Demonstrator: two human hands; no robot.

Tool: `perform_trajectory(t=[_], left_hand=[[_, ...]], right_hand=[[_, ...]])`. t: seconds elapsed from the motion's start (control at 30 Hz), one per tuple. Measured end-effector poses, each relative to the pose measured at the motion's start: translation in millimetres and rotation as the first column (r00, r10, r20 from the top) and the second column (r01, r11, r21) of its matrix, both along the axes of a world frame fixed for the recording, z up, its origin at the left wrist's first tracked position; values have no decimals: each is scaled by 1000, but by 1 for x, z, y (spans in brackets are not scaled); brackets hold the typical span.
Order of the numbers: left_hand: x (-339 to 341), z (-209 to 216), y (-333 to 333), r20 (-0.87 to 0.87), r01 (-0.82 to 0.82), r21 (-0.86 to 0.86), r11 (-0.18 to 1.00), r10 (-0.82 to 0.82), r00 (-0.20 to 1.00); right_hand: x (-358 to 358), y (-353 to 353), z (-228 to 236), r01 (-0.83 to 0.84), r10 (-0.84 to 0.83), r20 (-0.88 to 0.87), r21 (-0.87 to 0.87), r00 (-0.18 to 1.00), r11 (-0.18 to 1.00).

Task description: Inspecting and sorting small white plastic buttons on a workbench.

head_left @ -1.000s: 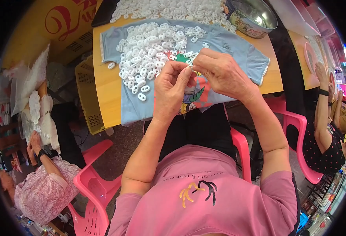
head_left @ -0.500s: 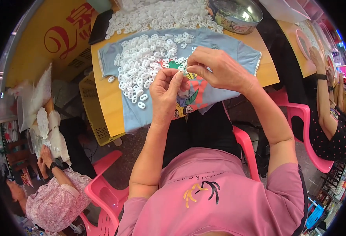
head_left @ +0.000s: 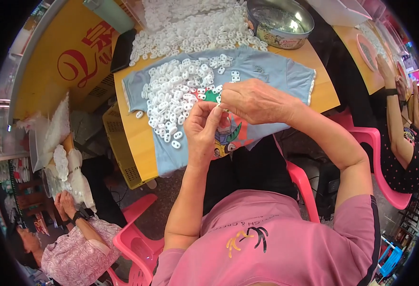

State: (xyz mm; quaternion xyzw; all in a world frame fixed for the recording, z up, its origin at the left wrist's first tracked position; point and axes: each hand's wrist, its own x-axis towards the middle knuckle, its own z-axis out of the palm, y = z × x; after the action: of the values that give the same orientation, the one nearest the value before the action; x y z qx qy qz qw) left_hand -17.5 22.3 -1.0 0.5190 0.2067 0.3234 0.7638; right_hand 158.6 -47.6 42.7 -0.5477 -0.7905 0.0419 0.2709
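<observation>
- The left hand (head_left: 201, 125) is hovering above the middle of the table's near edge, its thumb and index finger pinching a small white piece (head_left: 218, 100) of which only a bit is showing.
- The right hand (head_left: 254, 101) is meeting it from the right, knuckles up, its fingers bending inward and touching down close to the left thumb; whether they are gripping anything, one cannot tell, since the hand is hiding its own fingertips.
- A pale blue T-shirt (head_left: 285, 71) is lying spread across the table (head_left: 324, 93), its hem reaching the near edge and one sleeve pointing toward the right edge.
- A colourful print (head_left: 232, 136) on the shirt is showing partly below the hands.
- A heap of white two-hole ovals (head_left: 169, 95) is covering the left half of the shirt, with one loose oval (head_left: 139, 114) lying near the table's left edge.
- A few squarish white pieces (head_left: 235, 76) are lying on the shirt just beyond the right hand.
- A second white heap (head_left: 190, 43) is spreading along the table's far edge.
- A round metal tin (head_left: 285, 39) is standing at the far right corner, beside that heap.
- A flat black object (head_left: 123, 50) is resting at the far left corner.
</observation>
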Motion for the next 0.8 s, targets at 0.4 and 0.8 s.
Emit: perform_trajectory(t=[0.4, 0.8], left_hand=[[-1, 2, 0, 3, 4, -26, 1000, -4, 1000], [3, 1, 4, 43, -33, -110, 993, 38, 998]], right_hand=[[-6, 7, -13, -75, 81, -241, 36, 967, 997], [-25, 2, -35, 147, -74, -387, 163, 919, 976]])
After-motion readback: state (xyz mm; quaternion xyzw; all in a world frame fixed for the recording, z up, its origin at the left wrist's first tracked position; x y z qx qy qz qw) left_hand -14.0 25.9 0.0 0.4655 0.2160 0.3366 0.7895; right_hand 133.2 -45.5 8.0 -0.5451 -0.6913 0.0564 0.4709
